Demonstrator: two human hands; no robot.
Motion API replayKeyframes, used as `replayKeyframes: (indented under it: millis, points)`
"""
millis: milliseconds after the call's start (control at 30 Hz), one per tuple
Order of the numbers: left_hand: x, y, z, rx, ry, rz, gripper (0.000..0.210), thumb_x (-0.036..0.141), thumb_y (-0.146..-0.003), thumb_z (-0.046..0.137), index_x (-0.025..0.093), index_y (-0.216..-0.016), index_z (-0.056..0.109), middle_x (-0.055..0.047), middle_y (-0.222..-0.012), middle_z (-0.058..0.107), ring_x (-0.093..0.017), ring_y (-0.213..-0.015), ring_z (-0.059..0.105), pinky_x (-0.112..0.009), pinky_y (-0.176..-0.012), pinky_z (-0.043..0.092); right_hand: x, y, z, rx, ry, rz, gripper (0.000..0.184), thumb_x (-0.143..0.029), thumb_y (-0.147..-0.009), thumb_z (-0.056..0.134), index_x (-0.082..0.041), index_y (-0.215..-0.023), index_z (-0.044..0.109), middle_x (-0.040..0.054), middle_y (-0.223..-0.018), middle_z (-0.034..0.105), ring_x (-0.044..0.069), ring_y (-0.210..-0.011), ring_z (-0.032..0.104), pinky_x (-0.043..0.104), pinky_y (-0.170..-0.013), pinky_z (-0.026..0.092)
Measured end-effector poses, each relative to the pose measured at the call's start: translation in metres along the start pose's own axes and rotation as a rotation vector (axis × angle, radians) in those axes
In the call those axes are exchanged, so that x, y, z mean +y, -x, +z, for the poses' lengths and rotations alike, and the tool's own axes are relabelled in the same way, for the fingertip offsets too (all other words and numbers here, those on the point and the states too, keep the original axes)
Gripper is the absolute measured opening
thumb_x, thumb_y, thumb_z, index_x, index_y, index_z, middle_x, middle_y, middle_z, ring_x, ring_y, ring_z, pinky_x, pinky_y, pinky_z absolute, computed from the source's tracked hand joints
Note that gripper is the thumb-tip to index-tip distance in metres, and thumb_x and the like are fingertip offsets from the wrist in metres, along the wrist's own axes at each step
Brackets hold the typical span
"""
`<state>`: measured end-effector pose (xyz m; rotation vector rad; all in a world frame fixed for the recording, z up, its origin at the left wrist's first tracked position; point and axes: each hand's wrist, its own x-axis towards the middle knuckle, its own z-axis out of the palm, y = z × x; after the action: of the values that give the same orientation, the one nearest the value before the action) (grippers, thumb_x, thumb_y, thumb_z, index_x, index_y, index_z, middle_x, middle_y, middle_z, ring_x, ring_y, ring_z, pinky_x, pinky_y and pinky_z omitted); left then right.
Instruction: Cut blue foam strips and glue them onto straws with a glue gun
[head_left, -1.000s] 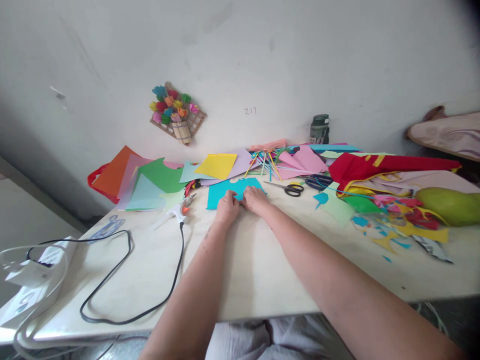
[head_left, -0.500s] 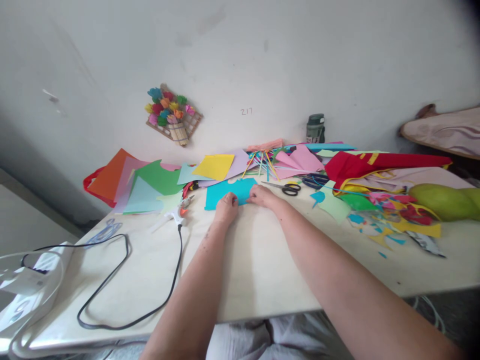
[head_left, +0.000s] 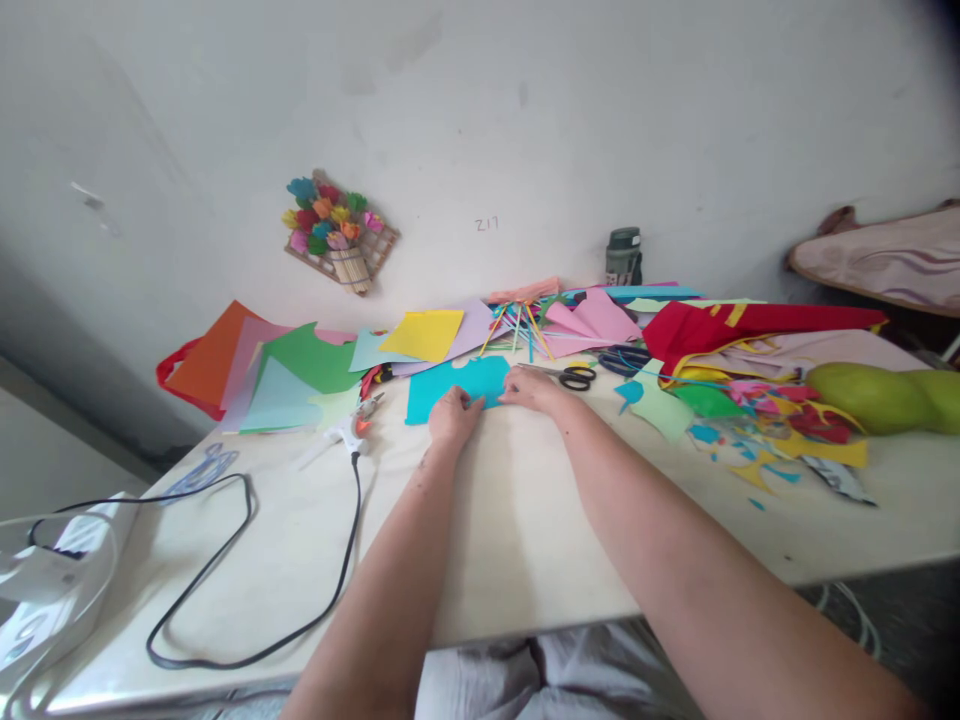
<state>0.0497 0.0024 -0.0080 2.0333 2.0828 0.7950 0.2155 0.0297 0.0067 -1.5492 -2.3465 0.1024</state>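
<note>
A sheet of bright blue paper (head_left: 481, 376) lies on the table in front of me, with a notch cut in its far edge. My left hand (head_left: 454, 416) is closed at the paper's near edge, fingers curled over it and thumb pointing right. At the near right corner, my right hand (head_left: 531, 388) pinches the same sheet between thumb and fingers. Black-handled scissors (head_left: 576, 378) rest just beyond my right hand, their blades partly hidden by it. Left of the paper lies a white hot glue gun (head_left: 348, 434) with an orange trigger.
A black cord (head_left: 251, 510) loops over the table's left side to a white power strip (head_left: 67, 590). Coloured paper sheets (head_left: 307, 360) line the back, beside thin paper sticks (head_left: 517, 330). Paper scraps (head_left: 750, 460), a red cloth (head_left: 690, 335) and a green bottle (head_left: 623, 258) are at the right.
My left thumb has straightened out to the right along the paper's near edge. The right hand keeps its pinch. The whole view has shifted slightly.
</note>
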Motion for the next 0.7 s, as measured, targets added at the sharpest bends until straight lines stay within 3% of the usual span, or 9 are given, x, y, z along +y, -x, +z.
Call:
replayKeyframes:
  millis: [467,700]
  points:
    - [0.017,-0.004,-0.002,-0.076,-0.093,-0.158,0.048,0.060,-0.058,0.054,0.020,-0.085,0.049,-0.010,-0.090,0.061,-0.025,-0.089,0.055,-0.031,-0.066,0.040,0.014,0.002,-0.002,-0.027,0.041,0.068,0.026,-0.045,-0.071,0.055,-0.020,-0.069,0.063,0.0039,-0.095,0.062,0.017,-0.087,0.055,0.024,-0.072,0.036]
    - [0.031,0.002,0.000,0.011,-0.128,-0.188,0.060,0.065,-0.053,0.054,0.018,-0.090,0.049,-0.015,-0.098,0.059,-0.029,-0.097,0.052,-0.035,-0.074,0.040,0.013,0.008,-0.011,-0.055,0.048,0.123,0.027,-0.044,-0.070,0.055,-0.020,-0.076,0.064,0.0060,-0.096,0.061,0.020,-0.090,0.055,0.029,-0.077,0.036]
